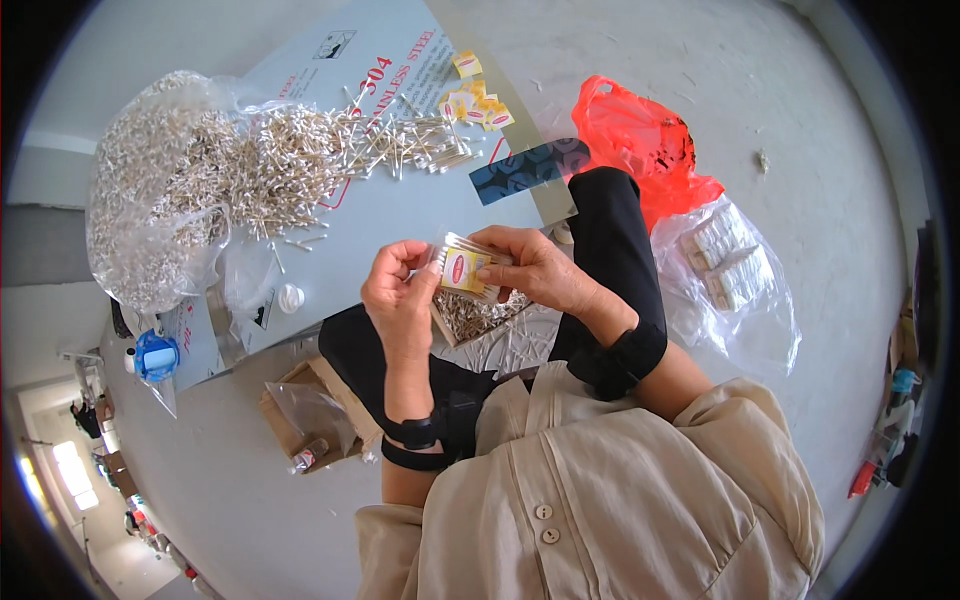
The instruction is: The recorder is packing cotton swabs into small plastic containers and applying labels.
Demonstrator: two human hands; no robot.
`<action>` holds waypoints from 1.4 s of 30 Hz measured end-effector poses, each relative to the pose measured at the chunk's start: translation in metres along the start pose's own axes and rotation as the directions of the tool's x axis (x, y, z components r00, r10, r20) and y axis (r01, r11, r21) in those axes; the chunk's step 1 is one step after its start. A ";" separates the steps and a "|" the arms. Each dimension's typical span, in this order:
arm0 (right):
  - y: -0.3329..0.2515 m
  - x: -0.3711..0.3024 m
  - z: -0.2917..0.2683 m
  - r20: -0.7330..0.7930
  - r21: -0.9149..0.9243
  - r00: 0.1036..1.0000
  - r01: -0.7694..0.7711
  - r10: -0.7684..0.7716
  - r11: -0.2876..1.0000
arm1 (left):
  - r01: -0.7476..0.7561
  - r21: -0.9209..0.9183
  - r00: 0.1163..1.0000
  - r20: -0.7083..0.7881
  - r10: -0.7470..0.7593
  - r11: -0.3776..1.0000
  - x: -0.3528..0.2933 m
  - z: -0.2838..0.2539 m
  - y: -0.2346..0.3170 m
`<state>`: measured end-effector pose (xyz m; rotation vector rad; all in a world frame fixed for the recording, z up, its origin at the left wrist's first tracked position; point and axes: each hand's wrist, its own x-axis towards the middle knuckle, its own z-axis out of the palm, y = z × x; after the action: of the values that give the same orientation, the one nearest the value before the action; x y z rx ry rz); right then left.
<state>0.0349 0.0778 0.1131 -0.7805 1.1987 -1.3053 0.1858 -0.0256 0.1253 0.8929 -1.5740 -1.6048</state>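
Note:
A bundle of cotton swabs (pixel 480 246) with a yellow label card (pixel 462 268) on its face is held up between my two hands. My right hand (pixel 535 268) grips the bundle from its right side, thumb across the front. My left hand (pixel 400 290) pinches at the left edge, where a clear plastic bag seems to be; its outline is hard to make out. Just below the bundle, a cardboard box (pixel 447 330) of loose swabs sits by my lap, partly hidden by my hands.
On the sheet-covered table (pixel 350 225), a big clear bag (pixel 150 190) spills loose swabs. More yellow cards (pixel 478 105) and a white round cap (pixel 291 298) lie there. A red plastic bag (pixel 630 140) and a clear bag of packed swabs (pixel 725 265) rest to the right. An open carton (pixel 350 400) stands lower left.

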 end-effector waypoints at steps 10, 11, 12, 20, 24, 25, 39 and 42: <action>-0.012 -0.005 -0.001 0.137 -0.171 0.991 0.010 0.013 0.985 | -0.026 0.300 0.947 0.314 -0.073 0.954 0.020 -0.014 0.022; -0.014 -0.005 -0.002 0.157 -0.212 0.987 0.008 0.026 0.977 | -0.025 0.301 0.946 0.315 -0.075 0.953 0.020 -0.013 0.023; -0.014 -0.005 -0.003 0.155 -0.211 0.987 0.007 0.027 0.977 | -0.027 0.344 0.940 0.327 -0.093 0.939 0.020 -0.012 0.025; -0.020 -0.005 -0.002 0.193 -0.234 0.981 0.013 0.033 0.972 | -0.034 0.375 0.933 0.344 -0.105 0.926 0.022 -0.010 0.016; -0.010 -0.004 -0.004 0.176 -0.224 0.984 0.062 -0.022 0.973 | -0.035 0.350 0.945 0.315 -0.083 0.936 0.021 -0.010 0.012; -0.009 -0.004 -0.004 0.181 -0.219 0.983 0.067 -0.027 0.973 | -0.026 0.343 0.947 0.310 -0.087 0.939 0.020 -0.010 0.012; -0.006 -0.003 -0.004 0.146 -0.196 0.989 0.024 0.005 0.980 | -0.083 0.291 0.962 0.273 0.000 0.953 0.019 -0.005 0.004; 0.006 0.002 -0.010 0.094 -0.052 0.994 0.059 -0.054 0.997 | 0.020 0.089 0.978 0.205 -0.038 0.996 0.014 -0.005 0.003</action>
<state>0.0266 0.0791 0.1047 -0.9107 1.1497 -1.2732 0.1833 -0.0403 0.1286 0.8181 -1.7933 -1.7063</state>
